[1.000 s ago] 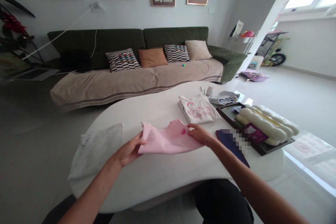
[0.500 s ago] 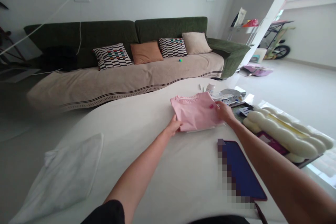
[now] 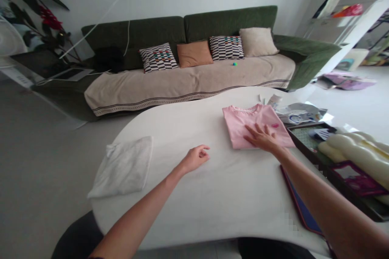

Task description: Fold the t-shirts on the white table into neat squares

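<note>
A folded pink T-shirt [image 3: 238,129] with a gathered neckline and a small dark pink mark lies on the white table [image 3: 182,125]. My right hand [image 3: 261,137] rests flat on the lower part of the T-shirt, its fingers spread. Left of the shirt, my left hand [image 3: 197,158] hovers over the tabletop, fingers loosely curled and apart, with nothing in it. A folded white-grey cloth [image 3: 126,168], perhaps a garment, lies at the table's left side.
A dark blue tablet-like panel [image 3: 304,206] lies partly under my right forearm. At the right stands a dark tray [image 3: 346,186] bearing a puffy cream object [image 3: 352,147]. Behind it is a crumpled silver-white package [image 3: 300,113]. A green sofa [image 3: 231,18] stands beyond the table.
Both hands have let go of the T-shirt's sides. My right hand now lies on top of it; my left hand has drawn away from it. The view has turned left.
</note>
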A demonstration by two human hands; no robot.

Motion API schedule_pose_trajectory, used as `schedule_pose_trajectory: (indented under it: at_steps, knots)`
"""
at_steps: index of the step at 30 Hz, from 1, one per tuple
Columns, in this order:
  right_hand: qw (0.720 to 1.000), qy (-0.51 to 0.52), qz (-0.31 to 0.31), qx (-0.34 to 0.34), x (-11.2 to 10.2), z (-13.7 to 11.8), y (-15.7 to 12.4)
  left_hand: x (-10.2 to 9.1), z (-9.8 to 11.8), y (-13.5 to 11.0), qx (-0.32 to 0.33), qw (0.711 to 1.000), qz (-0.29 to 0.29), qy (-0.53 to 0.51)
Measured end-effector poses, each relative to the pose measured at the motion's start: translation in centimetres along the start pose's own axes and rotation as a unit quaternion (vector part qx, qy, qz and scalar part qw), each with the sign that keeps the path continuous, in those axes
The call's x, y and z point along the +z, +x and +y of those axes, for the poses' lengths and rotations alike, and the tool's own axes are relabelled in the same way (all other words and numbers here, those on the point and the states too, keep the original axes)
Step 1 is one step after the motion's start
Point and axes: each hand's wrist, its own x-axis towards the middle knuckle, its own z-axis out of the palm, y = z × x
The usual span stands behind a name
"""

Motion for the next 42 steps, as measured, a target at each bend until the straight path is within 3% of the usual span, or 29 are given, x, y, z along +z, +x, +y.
schedule_pose_trajectory:
  at_steps: [2,5,6,8,10,13,16,19,23,26,29,32,34,36,39,42]
  knots:
    - [0.999,-0.021,0.027,0.005,-0.4,-0.8,-0.9,-5.8,-1.2,-4.0,0.043,0.983,0.122,0.133]
    - [0.996,0.001,0.084,-0.040,-0.3,-3.9,-4.6,-14.1,-4.0,-10.4,0.018,0.949,0.240,0.202]
    - [0.994,0.025,0.089,-0.062,0.1,-5.4,-6.4,-16.2,-5.2,-12.3,-0.017,0.919,0.286,0.271]
    - [0.989,0.084,0.074,-0.097,1.2,-9.1,-10.4,-18.6,-7.6,-15.4,-0.087,0.874,0.314,0.361]
    - [0.980,0.150,0.038,-0.123,2.4,-13.1,-14.6,-18.7,-9.2,-17.7,-0.112,0.854,0.300,0.410]
    - [0.955,0.246,-0.030,-0.161,3.5,-18.8,-19.9,-15.5,-9.3,-20.7,-0.074,0.870,0.265,0.409]
    - [0.922,0.337,-0.070,-0.179,3.7,-23.0,-22.7,-11.4,-7.2,-23.8,-0.035,0.920,0.200,0.334]
    - [0.909,0.389,-0.047,-0.140,3.9,-25.2,-22.7,-8.9,-5.1,-25.6,-0.015,0.968,0.143,0.205]
    - [0.940,0.339,-0.027,-0.026,3.9,-26.6,-19.9,-8.8,-4.2,-23.3,0.033,0.981,0.165,0.098]
    - [0.948,0.313,-0.040,-0.028,2.8,-27.5,-18.9,-9.7,-3.7,-19.7,0.093,0.974,0.141,0.150]
    - [0.947,0.305,-0.046,-0.093,0.8,-28.4,-20.5,-10.5,-2.6,-17.6,0.133,0.945,0.023,0.297]
    - [0.941,0.258,-0.049,-0.213,-1.6,-28.3,-23.7,-11.0,-0.9,-17.9,0.168,0.875,-0.084,0.446]
    - [0.937,0.222,-0.050,-0.266,-3.1,-27.6,-25.9,-11.4,0.3,-18.9,0.195,0.836,-0.101,0.503]
    - [0.940,0.209,-0.049,-0.264,-4.4,-26.7,-27.5,-11.8,1.7,-20.4,0.228,0.812,-0.096,0.529]
    - [0.948,0.200,-0.066,-0.240,-6.1,-25.4,-29.1,-12.4,4.4,-23.2,0.283,0.781,-0.094,0.549]
    - [0.944,0.168,-0.122,-0.258,-7.6,-24.8,-30.2,-13.1,7.5,-26.3,0.314,0.765,-0.127,0.548]
